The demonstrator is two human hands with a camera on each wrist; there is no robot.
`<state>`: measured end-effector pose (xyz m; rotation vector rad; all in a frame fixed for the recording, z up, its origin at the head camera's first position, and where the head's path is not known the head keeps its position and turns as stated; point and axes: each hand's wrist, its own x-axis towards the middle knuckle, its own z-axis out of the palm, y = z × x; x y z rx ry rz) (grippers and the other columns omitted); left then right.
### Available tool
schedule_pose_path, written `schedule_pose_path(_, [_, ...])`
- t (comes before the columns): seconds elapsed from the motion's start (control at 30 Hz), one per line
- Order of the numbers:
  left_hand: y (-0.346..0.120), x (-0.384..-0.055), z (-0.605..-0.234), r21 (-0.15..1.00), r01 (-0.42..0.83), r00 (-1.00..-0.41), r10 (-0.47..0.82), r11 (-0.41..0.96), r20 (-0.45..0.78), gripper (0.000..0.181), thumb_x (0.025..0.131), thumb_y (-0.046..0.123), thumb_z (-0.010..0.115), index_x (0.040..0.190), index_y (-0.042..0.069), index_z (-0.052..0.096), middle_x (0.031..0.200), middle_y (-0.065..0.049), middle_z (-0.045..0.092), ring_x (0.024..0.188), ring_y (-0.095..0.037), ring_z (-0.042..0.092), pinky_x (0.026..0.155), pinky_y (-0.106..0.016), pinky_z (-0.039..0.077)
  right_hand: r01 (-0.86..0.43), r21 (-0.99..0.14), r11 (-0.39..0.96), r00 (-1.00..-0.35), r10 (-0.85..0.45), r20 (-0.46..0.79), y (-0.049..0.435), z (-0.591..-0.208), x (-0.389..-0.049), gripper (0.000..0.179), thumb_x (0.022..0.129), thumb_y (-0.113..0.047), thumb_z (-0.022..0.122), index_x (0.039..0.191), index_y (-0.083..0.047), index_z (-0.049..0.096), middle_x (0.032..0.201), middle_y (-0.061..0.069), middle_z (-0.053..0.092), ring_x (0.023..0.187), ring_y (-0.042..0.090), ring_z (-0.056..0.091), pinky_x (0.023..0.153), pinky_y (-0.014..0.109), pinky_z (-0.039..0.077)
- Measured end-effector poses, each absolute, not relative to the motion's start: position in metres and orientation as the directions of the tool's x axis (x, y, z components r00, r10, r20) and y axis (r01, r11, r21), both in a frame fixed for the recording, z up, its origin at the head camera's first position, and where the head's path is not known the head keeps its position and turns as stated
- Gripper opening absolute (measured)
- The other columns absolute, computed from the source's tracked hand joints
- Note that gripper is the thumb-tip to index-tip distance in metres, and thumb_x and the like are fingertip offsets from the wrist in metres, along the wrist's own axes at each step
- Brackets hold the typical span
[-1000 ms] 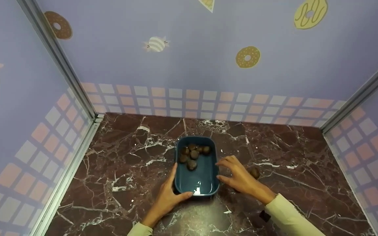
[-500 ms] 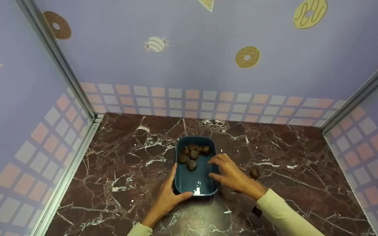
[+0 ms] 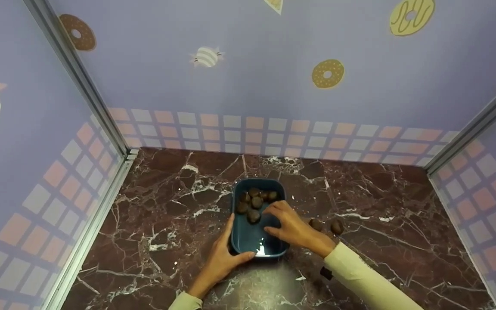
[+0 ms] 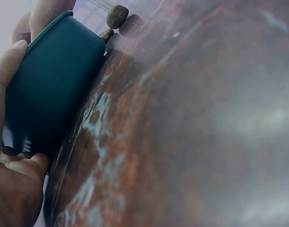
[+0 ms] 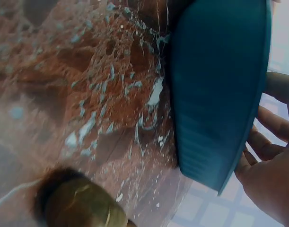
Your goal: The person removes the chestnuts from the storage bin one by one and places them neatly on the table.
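Note:
A deep teal box [image 3: 248, 241] with rounded corners sits on the marbled tabletop. Several brown rounded lumps [image 3: 254, 216] lie in its far half. My left hand [image 3: 223, 255] grips the box at its near left corner, thumb over the front rim and fingers along the left wall. My right hand [image 3: 290, 224] reaches over the right rim, with thumb and fingers spread apart inside and nothing seen between them. Beside the right forearm two more brown lumps, one nearer [image 3: 315, 224] and one farther right [image 3: 336, 227], rest on the table.
Purple panels [image 3: 248, 77] with printed sweets and checks enclose the tabletop [image 3: 179, 249] at the back and both sides. In the right wrist view a brown lump [image 5: 85, 205] appears large near the camera. A small black object [image 3: 326, 273] shows under the right sleeve.
My right hand has moved leftward from the right rim to over the inside of the box. A second lump on the table has come out from behind it. The left hand stays put.

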<state>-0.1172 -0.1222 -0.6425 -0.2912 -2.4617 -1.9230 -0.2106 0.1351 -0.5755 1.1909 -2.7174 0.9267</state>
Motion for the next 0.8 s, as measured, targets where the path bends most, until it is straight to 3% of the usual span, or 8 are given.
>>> schedule_pose_path(0.33, [-0.122, -0.118, -0.643, 0.958, 0.164, -0.979, 0.157, 0.234, 0.129, 0.127, 0.085, 0.036, 0.099, 0.179, 0.016, 0.016, 0.174, -0.025, 0.036, 0.156, -0.042, 0.044, 0.125, -0.063, 0.035, -0.671, -0.488, 0.559, -0.715, -0.662, 0.225, 0.115, -0.580, -0.224, 0.038, 0.095, -0.014, 0.088, 0.130, -0.003, 0.075, 0.132, 0.016, 0.068, 0.124, 0.034, 0.059, 0.106, 0.055, 0.055])
schedule_pose_path(0.57, [-0.121, -0.118, -0.641, 0.957, 0.145, -0.982, 0.152, 0.253, 0.109, 0.127, 0.084, 0.033, 0.099, 0.179, 0.016, 0.016, 0.175, -0.024, 0.033, 0.156, -0.044, 0.042, 0.126, -0.064, 0.034, -0.641, -0.434, 0.632, -0.749, -0.639, 0.175, 0.103, -0.582, -0.233, 0.043, 0.096, -0.021, 0.087, 0.133, -0.004, 0.074, 0.132, 0.015, 0.070, 0.125, 0.036, 0.063, 0.121, 0.060, 0.045])
schedule_pose_path(0.8, [-0.123, -0.117, -0.641, 0.959, 0.140, -0.983, 0.150, 0.245, 0.105, 0.127, 0.084, 0.034, 0.099, 0.179, 0.018, 0.016, 0.176, -0.023, 0.033, 0.157, -0.042, 0.041, 0.127, -0.061, 0.033, -0.656, -0.311, 0.688, -0.749, -0.645, 0.153, 0.091, -0.587, -0.235, 0.041, 0.097, -0.025, 0.088, 0.130, -0.004, 0.075, 0.128, 0.014, 0.073, 0.115, 0.034, 0.064, 0.109, 0.057, 0.053])
